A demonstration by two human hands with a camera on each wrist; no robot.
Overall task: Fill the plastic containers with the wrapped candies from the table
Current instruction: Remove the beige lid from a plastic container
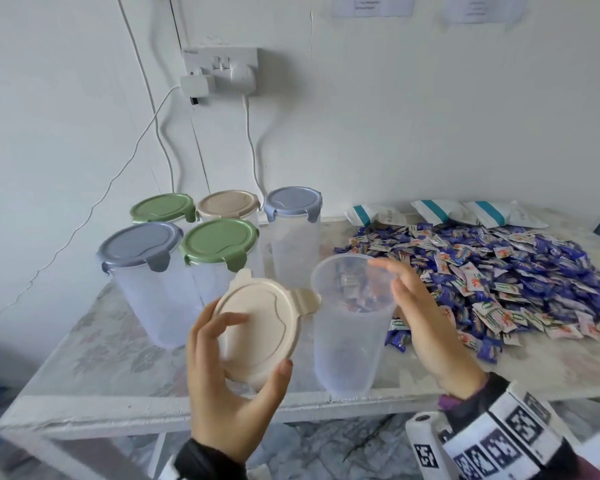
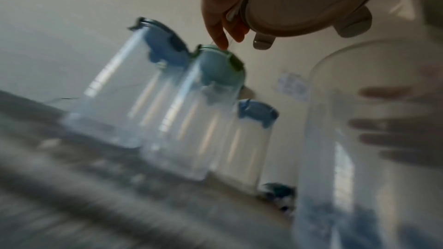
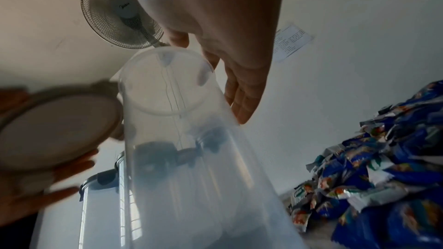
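Early in the task, by the look of it; one open container [image 1: 352, 327] upright near the bench [image 1: 125, 344] front edge, lid off, seemingly empty, though candies seen through its clear wall make that hard to settle; five more lidded containers [image 1: 222, 251] clustered at its ten o'clock, all apparently empty; all six left to fill.

Left hand [image 1: 229, 386] clamped on the beige lid [image 1: 260, 327], thumb on one edge and fingers curled over the other, lid tilted and held clear of the bench just at nine o'clock of the open container; lid not yet set down.

Right hand [image 1: 426, 313] spread, fingers straight and apart, beside the open container's wall at its three o'clock, near the rim; touching or merely close, cannot tell; nothing gripped.

Wrapped candies [image 1: 499, 282], blue and white, heaped in a wide pile at three o'clock of the open container, nearest pieces just beside its base; pile apparently untouched in bulk.

Around: white packets [image 1: 444, 211] along the wall at one o'clock behind the pile; wall socket [image 1: 220, 69] with chargers and trailing cables at eleven o'clock; a fan [image 3: 120, 14] visible from the right wrist view.

In the way: little; lid occupying the left hand, so scooping likely one-handed until it is put down; tall light container likely to tip if knocked.
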